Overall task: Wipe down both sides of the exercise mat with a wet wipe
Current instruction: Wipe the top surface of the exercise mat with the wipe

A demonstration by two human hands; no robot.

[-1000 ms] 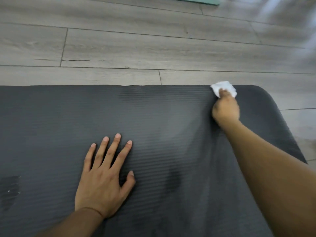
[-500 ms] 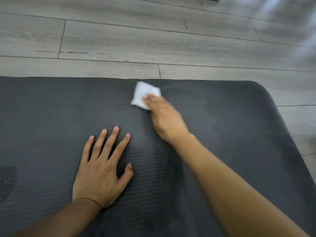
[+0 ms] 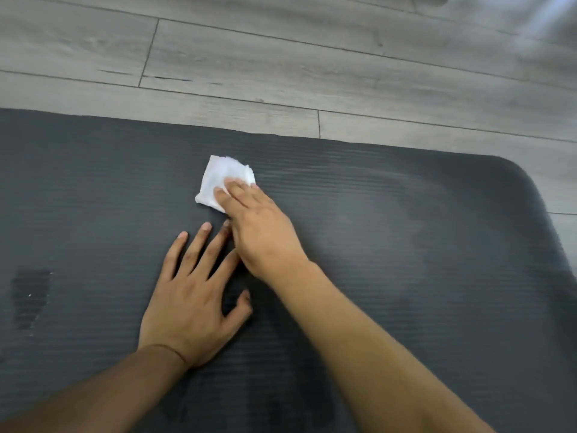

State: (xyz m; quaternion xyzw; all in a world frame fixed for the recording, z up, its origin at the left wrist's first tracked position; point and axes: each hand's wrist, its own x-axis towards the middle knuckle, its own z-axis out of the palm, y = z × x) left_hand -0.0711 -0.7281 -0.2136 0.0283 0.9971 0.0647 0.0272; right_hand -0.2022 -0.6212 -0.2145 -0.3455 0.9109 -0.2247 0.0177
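Under the right hand (image 3: 262, 232) sits the folded wet wipe (image 3: 223, 176) — I have its fingers (image 3: 240, 190) laid nearly straight, pressing the wipe flat and gripping nothing. Just beside it the left hand (image 3: 190, 295) rests spread and flat on the dark ribbed exercise mat (image 3: 406, 276), which lies on grey plank floor (image 3: 281, 57). Faint damp streaks (image 3: 406, 207) near the rounded end suggest that part is wiped — I judge this face part done, the underside yet to do.

Beyond the fingertips (image 3: 231, 182) of the right hand (image 3: 262, 232) and the wipe (image 3: 218, 176) under them, bare mat (image 3: 406, 245) runs to its far edge and the floor (image 3: 281, 57). Just behind and left of those fingers the left hand (image 3: 190, 301) lies flat in the way; to their right the mat is open to its corner.
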